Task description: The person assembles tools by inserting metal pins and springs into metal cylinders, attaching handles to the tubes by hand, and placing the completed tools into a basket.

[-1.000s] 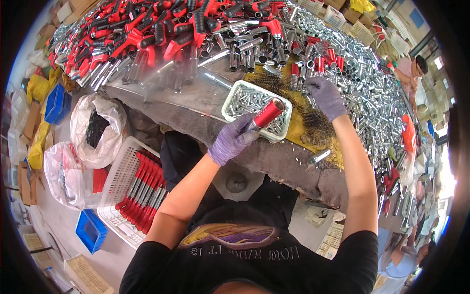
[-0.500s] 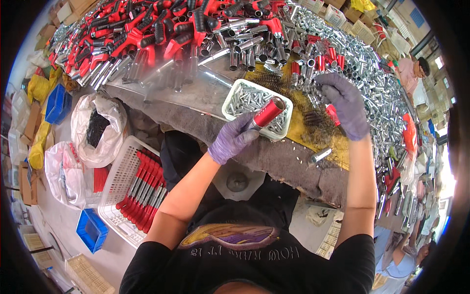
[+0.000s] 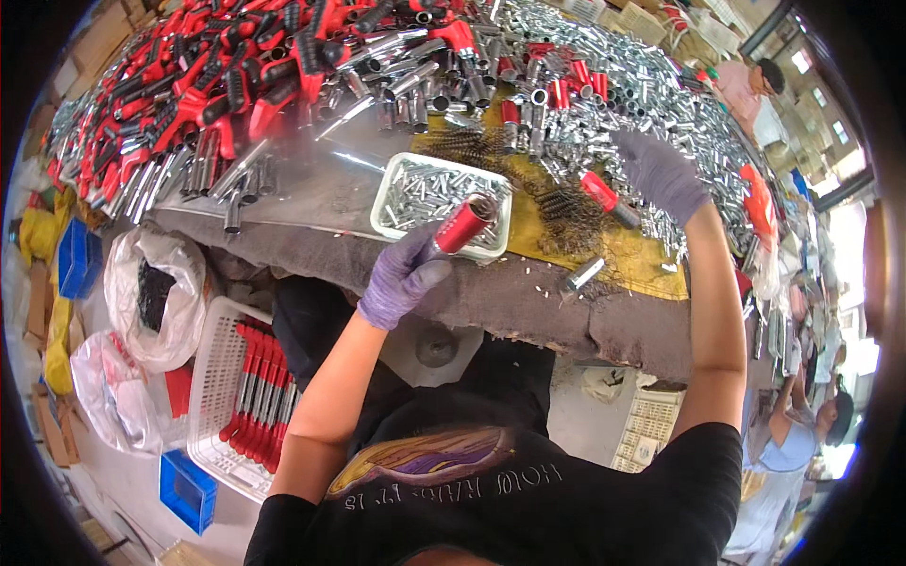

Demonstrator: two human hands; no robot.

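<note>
My left hand (image 3: 401,278), in a purple glove, is closed round a red tube (image 3: 462,226) with an open metal-lined end pointing up and away. The tube is above the near side of a white plastic tub (image 3: 385,212) of small metal pins (image 3: 436,193). My right hand (image 3: 661,174), gloved alike, reaches over the heap of loose metal parts (image 3: 651,104); its fingers are smeared by motion. Left of it, a red tool with a dark end (image 3: 604,196) lies against a tangle of dark coil springs (image 3: 566,209). A short metal tube (image 3: 583,274) rests nearer the table edge.
Red-and-black handles with metal tubes (image 3: 236,85) pile up at the far left. A grey cloth (image 3: 528,316) covers the table's front edge. At lower left stand a white crate (image 3: 203,396) of red-ended parts, blue bins (image 3: 187,491) and white sacks (image 3: 156,302). Other people sit at right.
The view has shifted, moving the table contents leftward in the picture. My right hand has moved away from the red tool toward the metal heap. My left hand keeps the red tube over the tub.
</note>
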